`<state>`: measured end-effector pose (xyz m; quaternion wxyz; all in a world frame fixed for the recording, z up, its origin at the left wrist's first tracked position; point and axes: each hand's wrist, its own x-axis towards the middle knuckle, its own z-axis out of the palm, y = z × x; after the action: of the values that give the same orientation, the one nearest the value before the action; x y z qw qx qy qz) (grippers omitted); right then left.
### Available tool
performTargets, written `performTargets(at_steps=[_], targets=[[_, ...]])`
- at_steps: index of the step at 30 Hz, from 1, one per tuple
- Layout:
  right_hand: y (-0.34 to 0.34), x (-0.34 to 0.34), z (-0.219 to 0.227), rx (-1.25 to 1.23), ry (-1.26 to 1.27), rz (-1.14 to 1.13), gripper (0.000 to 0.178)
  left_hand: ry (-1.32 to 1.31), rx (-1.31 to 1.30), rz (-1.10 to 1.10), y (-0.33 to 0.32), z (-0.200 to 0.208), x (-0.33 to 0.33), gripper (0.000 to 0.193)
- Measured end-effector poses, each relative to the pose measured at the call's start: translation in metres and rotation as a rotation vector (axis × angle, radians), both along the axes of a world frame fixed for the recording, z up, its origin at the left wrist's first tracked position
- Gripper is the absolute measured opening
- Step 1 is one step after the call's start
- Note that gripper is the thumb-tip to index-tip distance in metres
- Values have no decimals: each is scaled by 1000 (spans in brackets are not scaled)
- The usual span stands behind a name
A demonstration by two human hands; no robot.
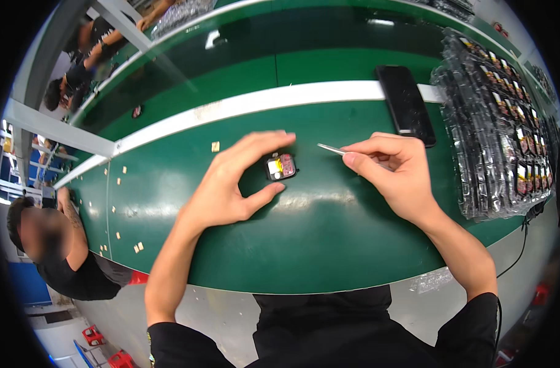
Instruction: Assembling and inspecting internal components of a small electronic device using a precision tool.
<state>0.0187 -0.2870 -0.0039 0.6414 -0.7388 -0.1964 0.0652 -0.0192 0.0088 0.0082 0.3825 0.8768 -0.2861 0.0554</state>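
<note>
A small black square device [281, 167], like a watch body with its inside showing yellow, white and reddish parts, lies on the green table [261, 245]. Around it curves my left hand [234, 175], thumb and fingers apart on either side; contact with it is not plain. Off to the right, my right hand [393, 168] pinches a pair of metal tweezers [332, 149]. Their tip points left toward the device, a short way off from it.
At the right stands a stack of clear plastic trays [500, 122] filled with similar small devices. A black phone [406, 105] rests across the white rail [243, 101]. Small pale pieces [215, 146] are scattered leftward. A co-worker [65, 245] sits at the left end.
</note>
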Motion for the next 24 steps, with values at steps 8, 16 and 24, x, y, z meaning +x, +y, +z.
performTargets(at_steps=[8,16,24], targets=[[8,-5,-6,-44,25,36,12,-82,109,54,19,-17,8,53],[7,-10,-9,56,77,112,7,-55,172,-32,-4,-15,-3,55],[12,-9,-16,-252,-367,114,12,-39,178,4,-6,-19,1,61]])
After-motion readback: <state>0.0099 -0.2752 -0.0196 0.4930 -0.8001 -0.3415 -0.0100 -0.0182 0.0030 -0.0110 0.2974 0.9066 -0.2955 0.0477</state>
